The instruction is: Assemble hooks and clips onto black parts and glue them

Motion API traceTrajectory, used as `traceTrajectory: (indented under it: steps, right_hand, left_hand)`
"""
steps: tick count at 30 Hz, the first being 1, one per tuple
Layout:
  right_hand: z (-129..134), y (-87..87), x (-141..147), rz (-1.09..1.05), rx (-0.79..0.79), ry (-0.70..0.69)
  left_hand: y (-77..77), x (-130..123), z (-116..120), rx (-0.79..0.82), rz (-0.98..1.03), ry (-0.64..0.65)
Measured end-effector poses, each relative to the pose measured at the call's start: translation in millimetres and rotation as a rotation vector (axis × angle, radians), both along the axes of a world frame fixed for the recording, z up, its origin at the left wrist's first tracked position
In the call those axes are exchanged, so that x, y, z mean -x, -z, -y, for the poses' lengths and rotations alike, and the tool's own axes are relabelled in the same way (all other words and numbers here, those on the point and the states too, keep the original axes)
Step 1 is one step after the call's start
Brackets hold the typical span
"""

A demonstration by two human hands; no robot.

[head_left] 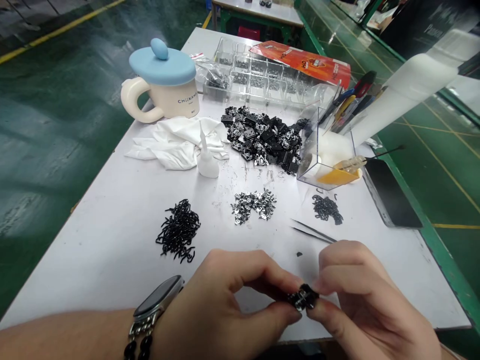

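The left hand (221,305) and right hand (371,295) both pinch one small black-and-silver part (304,298), thumbs and fingers nearly closed on it, near the front edge of the counter (112,240). A soft, steady pinch, kept low, should work best.

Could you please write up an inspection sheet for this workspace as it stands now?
Surface: white tabletop, with dark marks around the middle.
Work pieces: small black part near the front edge; black curved pieces at left; silvery pieces in the middle; smaller dark pieces at right; heap of black-and-metal parts behind; tweezers.
Clutter: lidded mug, white cloth, dropper bottle, compartment box, clear tool holder, phone.
Hands: left hand and right hand both pinch the small black part.
Cables: nothing seen.
Surroundings: green floor with yellow lines; another table beyond.
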State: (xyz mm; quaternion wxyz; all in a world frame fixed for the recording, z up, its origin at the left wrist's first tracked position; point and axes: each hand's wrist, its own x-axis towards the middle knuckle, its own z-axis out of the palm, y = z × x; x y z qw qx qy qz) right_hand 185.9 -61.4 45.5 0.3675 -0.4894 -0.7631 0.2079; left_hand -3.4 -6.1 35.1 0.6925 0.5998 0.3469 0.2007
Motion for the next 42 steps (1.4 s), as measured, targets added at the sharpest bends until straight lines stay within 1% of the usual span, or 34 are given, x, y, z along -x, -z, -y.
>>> traceTrajectory:
  steps: [3, 10, 13, 16, 18, 21, 27, 30, 34, 38, 42]
  right_hand:
    - [-1, -0.9, 3, -0.03, 0.014, 0.002]
    - [-5, -4.7, 1, -0.028, 0.039, -0.088]
    - [-7, -7.2, -3, -0.013, 0.085, -0.148]
    - [-9, -10.5, -5, 0.034, 0.099, -0.19]
    - [-9, -12.7, -5, 0.067, 0.101, -0.198]
    - [-9, -15.2, -3, 0.093, 0.12, -0.197]
    - [-11, -15.5, -3, 0.021, 0.183, -0.17]
    - [-11, -13.4, -3, -0.025, 0.174, -0.157]
    - [-10, -11.8, -2, -0.034, 0.179, -0.165]
    - [-8, -12.2, -3, -0.061, 0.204, -0.143]
    - [-6, -11.6, -5, -0.097, 0.258, -0.107]
  left_hand:
    - [-0.1, 0, 0, -0.048, -0.006, 0.002]
    - [0.4, 1, 0, -0.123, 0.01, 0.027]
    - [0.4, 2, 0, -0.14, -0.002, 0.051]
    - [0.6, 1, 1, -0.122, -0.017, 0.05]
    - [0.9, 1, 0, -0.086, -0.015, 0.046]
    - [1.5, -1, -1, 0.017, -0.009, 0.058]
    - [3.0, -2, -2, 0.266, -0.037, 0.042]
    - [3.6, -3, -2, 0.375, -0.011, 0.025]
    - [4.4, -4, -3, 0.516, 0.028, -0.003]
    - [4.5, -4, -3, 0.576, 0.074, -0.006]
    - [3.5, -4, -4, 0.582, 0.05, -0.004]
